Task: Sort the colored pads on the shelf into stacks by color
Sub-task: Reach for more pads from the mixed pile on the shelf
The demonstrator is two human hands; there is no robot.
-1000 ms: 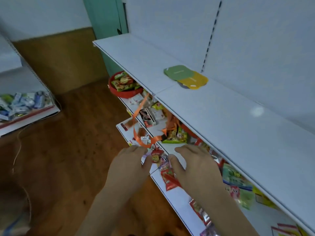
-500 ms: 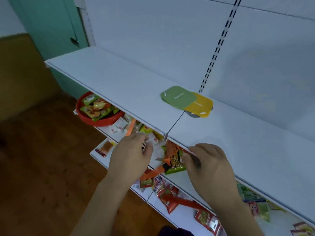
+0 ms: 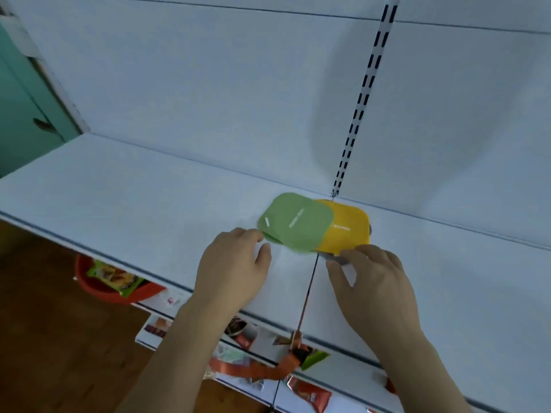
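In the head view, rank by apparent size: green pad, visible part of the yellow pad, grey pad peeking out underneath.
1. Green pad, fully visible on top.
2. Yellow pad, partly covered by the green one; its true size may match.
3. Grey pad, only slivers showing, so its real size is unknown.

A red bowl (image 3: 98, 286) of snack packets (image 3: 114, 277) sits under the upper board at lower left; an orange ribbon (image 3: 253, 369) trails across the lower tier beside a red packet (image 3: 310, 393). A slotted upright (image 3: 362, 96) runs up the white back panel (image 3: 208, 84); a teal door (image 3: 21, 108) stands at far left above wooden floor (image 3: 59, 353).
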